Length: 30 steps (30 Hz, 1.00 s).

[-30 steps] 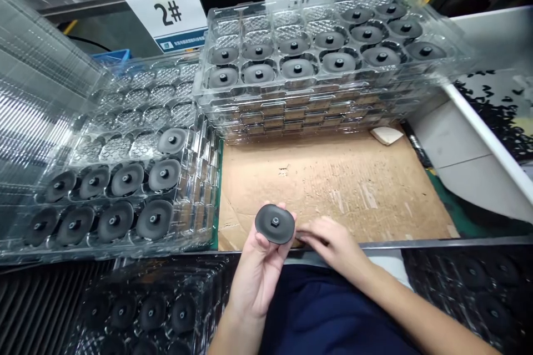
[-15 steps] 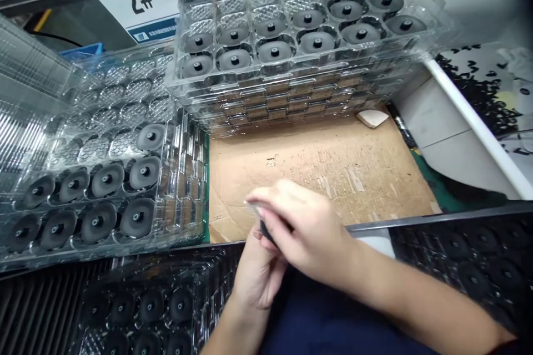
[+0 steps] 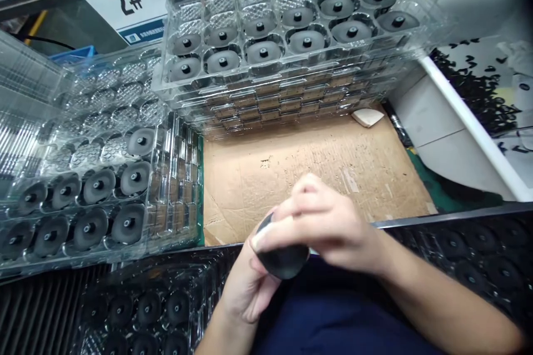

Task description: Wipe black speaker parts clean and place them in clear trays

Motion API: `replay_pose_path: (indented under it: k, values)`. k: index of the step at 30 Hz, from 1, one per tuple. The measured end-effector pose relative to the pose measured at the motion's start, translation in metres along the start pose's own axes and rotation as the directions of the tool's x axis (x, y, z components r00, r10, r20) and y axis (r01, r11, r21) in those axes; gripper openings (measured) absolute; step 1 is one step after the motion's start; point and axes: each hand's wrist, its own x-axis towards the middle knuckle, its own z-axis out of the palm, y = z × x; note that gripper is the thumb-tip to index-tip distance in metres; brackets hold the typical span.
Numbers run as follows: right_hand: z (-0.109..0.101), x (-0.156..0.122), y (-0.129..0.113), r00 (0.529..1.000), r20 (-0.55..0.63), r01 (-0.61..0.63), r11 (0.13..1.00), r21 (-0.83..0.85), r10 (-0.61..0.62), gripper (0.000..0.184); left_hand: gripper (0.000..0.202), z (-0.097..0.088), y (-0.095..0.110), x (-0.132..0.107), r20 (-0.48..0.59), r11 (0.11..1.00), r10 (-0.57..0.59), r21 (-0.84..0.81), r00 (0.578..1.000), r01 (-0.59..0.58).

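Note:
A dark, round rubber-like cup or disc [image 3: 287,262] is held between my two hands, low in front of my body. My left hand [image 3: 247,283] grips its left side from below, with part of the fingers hidden behind it. My right hand [image 3: 325,222] lies over its upper side, fingers curled and the thumb side pressed against its edge; whether a smaller piece is pinched there I cannot tell. Similar grey discs with black centre stubs sit in the clear tray [image 3: 150,222] at left and the stacked clear trays [image 3: 266,75] at the back.
Cardboard [image 3: 250,188] covers the bench ahead, with a pale wedge-shaped piece [image 3: 368,117] on it. A white bin [image 3: 470,122] at right contains many small black parts [image 3: 466,83]. Darker trays of discs [image 3: 150,308] lie near me. A "2#" sign [image 3: 125,0] hangs behind.
The disc has turned so that its broad dark face shows. My right hand has shifted right and its fingers lie across the disc; the view has moved slightly.

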Motion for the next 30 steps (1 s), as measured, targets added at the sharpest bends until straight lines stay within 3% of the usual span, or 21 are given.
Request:
replay_pose_path:
  k: [2,4,6,8,10,13,16,17,18,20,21,23,25,27,29,30]
  values:
    - [0.0,-0.005,0.011,0.973,-0.072,-0.215,0.973,0.079,0.221,0.021,0.057,-0.001,0.001,-0.002,0.092,0.998,-0.038,-0.042,0.995,0.042]
    - [0.003,-0.018,0.018,0.854,-0.166,-0.476,0.869,0.132,0.493,0.019,0.055,-0.003,0.002,-0.003,0.192,0.992,-0.058,-0.103,0.98,0.078]
    - [0.009,-0.036,0.021,0.718,-0.154,-0.644,0.732,0.224,0.679,0.018,0.053,-0.004,0.003,-0.002,0.261,0.987,-0.054,-0.135,0.964,0.092]
    - [0.019,-0.056,0.023,0.642,-0.085,-0.719,0.637,0.278,0.762,0.02,0.051,-0.004,0.003,0.0,0.291,0.985,-0.055,-0.141,0.955,0.1]
    - [0.027,-0.074,0.025,0.615,-0.047,-0.747,0.601,0.285,0.787,0.022,0.05,-0.003,0.004,0.002,0.293,0.984,-0.069,-0.138,0.953,0.114]
    - [0.027,-0.087,0.025,0.592,-0.052,-0.766,0.581,0.274,0.804,0.022,0.05,-0.001,0.007,0.003,0.288,0.986,-0.072,-0.124,0.955,0.112]
    - [0.013,-0.077,0.014,0.589,-0.118,-0.759,0.597,0.26,0.799,0.019,0.049,0.001,0.006,0.002,0.273,0.99,-0.057,-0.111,0.96,0.091]
    - [0.007,-0.069,0.008,0.617,-0.159,-0.733,0.636,0.24,0.771,0.018,0.049,0.002,0.005,0.002,0.264,0.991,-0.05,-0.108,0.963,0.08]
    - [0.002,-0.059,0.0,0.674,-0.199,-0.681,0.703,0.204,0.711,0.017,0.05,0.002,0.004,0.002,0.249,0.992,-0.038,-0.103,0.968,0.066]
    - [-0.003,-0.039,-0.015,0.848,-0.25,-0.465,0.882,0.073,0.468,0.021,0.054,0.002,0.0,0.002,0.207,0.997,-0.001,-0.081,0.978,0.018]
    - [-0.003,-0.03,-0.021,0.913,-0.25,-0.334,0.942,-0.005,0.323,0.023,0.057,0.002,-0.002,0.002,0.181,0.998,0.021,-0.062,0.983,-0.01]
    - [0.0,-0.019,-0.027,0.962,-0.213,-0.198,0.974,-0.108,0.172,0.024,0.059,-0.002,-0.004,0.003,0.133,0.998,0.068,-0.022,0.989,-0.066]
    - [0.0,-0.019,-0.028,0.945,-0.138,-0.309,0.948,-0.076,0.297,0.022,0.058,-0.006,-0.003,0.003,0.113,0.994,0.112,-0.003,0.987,-0.113]
    - [-0.003,-0.029,-0.025,0.87,0.071,-0.493,0.864,0.103,0.488,0.019,0.056,-0.01,0.0,0.002,0.109,0.99,0.14,-0.003,0.984,-0.14]
    - [-0.006,-0.043,-0.021,0.783,0.284,-0.62,0.735,0.277,0.553,0.016,0.054,-0.011,0.003,0.0,0.111,0.989,0.15,-0.001,0.982,-0.15]
    - [-0.007,-0.05,-0.018,0.75,0.327,-0.661,0.678,0.322,0.576,0.015,0.054,-0.01,0.004,-0.001,0.114,0.989,0.149,0.004,0.982,-0.15]
